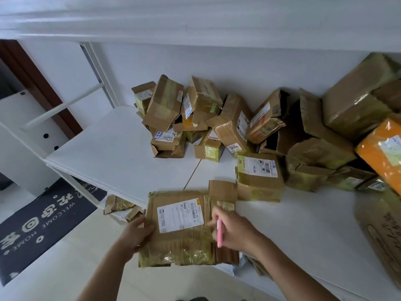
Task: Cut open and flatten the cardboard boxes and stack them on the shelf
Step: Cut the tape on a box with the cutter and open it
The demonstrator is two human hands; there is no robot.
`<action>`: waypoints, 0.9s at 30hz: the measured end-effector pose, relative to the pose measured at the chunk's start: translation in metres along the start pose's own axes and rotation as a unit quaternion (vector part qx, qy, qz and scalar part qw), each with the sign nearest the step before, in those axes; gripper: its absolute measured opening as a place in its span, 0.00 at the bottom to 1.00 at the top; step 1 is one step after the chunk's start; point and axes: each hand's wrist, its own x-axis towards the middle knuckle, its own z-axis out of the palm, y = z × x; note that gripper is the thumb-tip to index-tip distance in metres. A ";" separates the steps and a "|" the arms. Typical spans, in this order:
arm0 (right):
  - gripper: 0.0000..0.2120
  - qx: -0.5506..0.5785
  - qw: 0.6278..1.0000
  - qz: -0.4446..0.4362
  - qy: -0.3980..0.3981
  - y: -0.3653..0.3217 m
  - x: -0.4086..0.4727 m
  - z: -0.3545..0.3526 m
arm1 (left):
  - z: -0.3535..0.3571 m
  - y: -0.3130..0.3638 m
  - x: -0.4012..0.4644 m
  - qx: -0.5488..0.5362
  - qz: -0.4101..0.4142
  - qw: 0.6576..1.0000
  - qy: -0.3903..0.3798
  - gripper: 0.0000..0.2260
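Cardboard, light and stiff: a flattened box (182,227) at lower centre, left hand (135,233) gripping its edge, right hand (232,231) clasping a pink cutter (219,232), best held by its edges.

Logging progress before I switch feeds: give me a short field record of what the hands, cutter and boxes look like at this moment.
left hand: left hand grips the left edge of the flattened brown cardboard box with white shipping label
right hand: right hand holds the pink pen-shaped cutter, fingers on the box's right side
box position: lies at the front edge of the white shelf surface, partly overhanging
uncut boxes: pile of taped brown cardboard boxes at the back, still boxed
floor: cardboard scraps beside the dark welcome mat
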 end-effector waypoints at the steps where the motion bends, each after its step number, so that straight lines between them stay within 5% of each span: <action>1: 0.19 -0.017 0.999 -0.010 0.047 0.002 0.006 0.001 | 0.004 -0.002 -0.001 -0.007 0.006 1.000 -0.003 0.06; 4: 0.44 -0.078 0.995 -0.005 0.068 0.018 0.026 0.014 | 0.012 -0.005 0.002 0.009 0.018 1.000 -0.012 0.05; 6: 0.50 -0.088 0.996 0.015 0.029 0.033 0.032 0.028 | 0.017 -0.006 0.008 0.035 0.016 0.999 -0.011 0.09; 15: 0.42 0.011 0.998 0.009 0.056 0.056 0.039 0.043 | 0.054 0.003 0.043 0.077 0.100 0.987 0.103 0.25; 24: 0.43 -0.081 0.993 -0.009 0.081 0.059 0.042 0.054 | 0.062 -0.008 0.054 0.200 0.144 0.957 0.151 0.17; 27: 0.43 -0.071 0.992 -0.017 0.106 0.060 0.040 0.054 | 0.049 -0.014 0.049 0.288 0.138 0.935 0.152 0.28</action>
